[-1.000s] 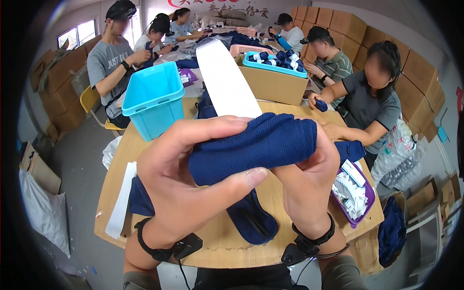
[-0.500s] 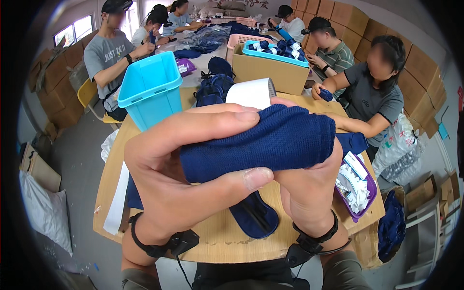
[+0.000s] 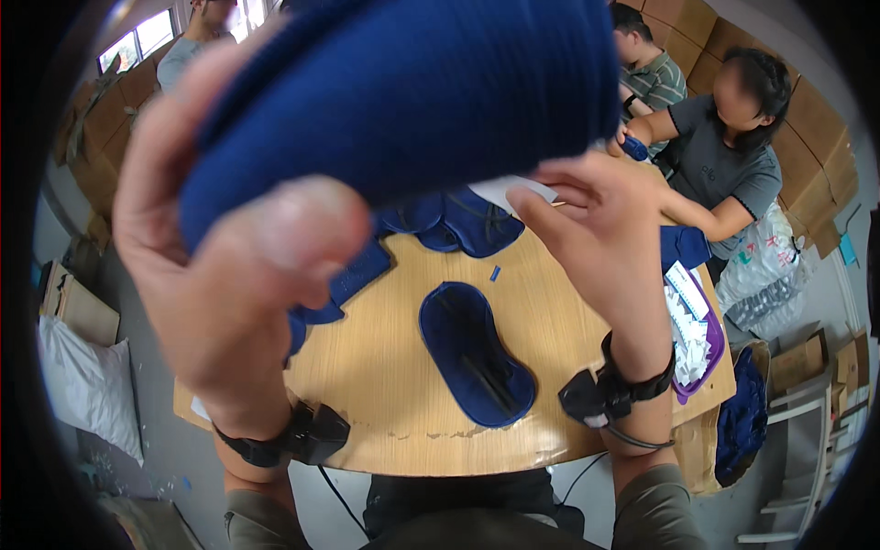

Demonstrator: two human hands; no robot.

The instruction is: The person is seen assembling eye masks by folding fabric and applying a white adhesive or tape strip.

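My left hand (image 3: 229, 238) is closed around a folded bundle of navy knitted cloth (image 3: 412, 82), held close in front of me and blurred by motion. The thumb presses its near side. Beyond the bundle, my right hand (image 3: 610, 234) has its thumb and fingers apart, beside a white paper piece (image 3: 513, 191). Most of that paper is hidden, and any contact is unclear. A navy eye mask (image 3: 477, 353) with a black strap lies flat on the wooden table (image 3: 367, 403). Several more navy eye masks (image 3: 472, 225) lie farther back.
At the table's right, a purple tray (image 3: 701, 357) holds small white labels. A tiny blue scrap (image 3: 495, 273) lies near the masks. One co-worker (image 3: 733, 156) sits at the right with a navy roll in hand. Stacked cartons (image 3: 807, 128) line the wall; a white sack (image 3: 87, 385) stands at left.
My left hand has raised the navy bundle toward me and to the left. My right hand has let go of the bundle and moved away to the white paper. The view has tipped downward.
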